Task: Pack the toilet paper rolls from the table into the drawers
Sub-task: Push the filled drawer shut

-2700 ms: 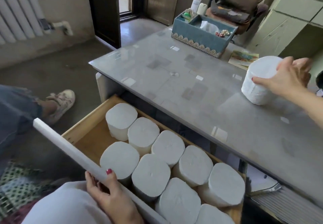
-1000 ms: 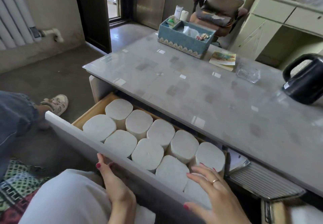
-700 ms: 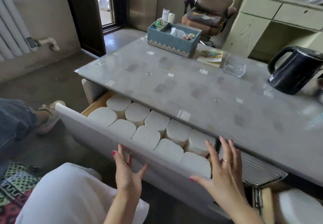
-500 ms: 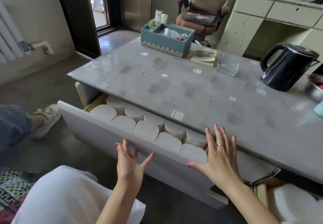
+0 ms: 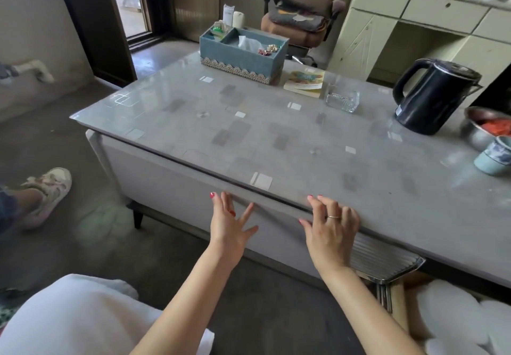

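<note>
The grey drawer front sits flush under the edge of the grey table, and the rolls inside it are hidden. My left hand lies flat against the drawer front with fingers spread. My right hand rests with bent fingers at the table's front edge, next to the drawer's right end. Neither hand holds anything. At the bottom right, white toilet paper rolls show in a second, wooden drawer that stands pulled out.
On the table stand a blue tissue box, a booklet, a glass ashtray, a black kettle, a metal bowl and a cup. A ribbed metal tray juts out under the table. Another person's shoe is at left.
The drawer full of rolls has slid in under the table until its front is flush. Both my hands followed it forward, pressed against its front.
</note>
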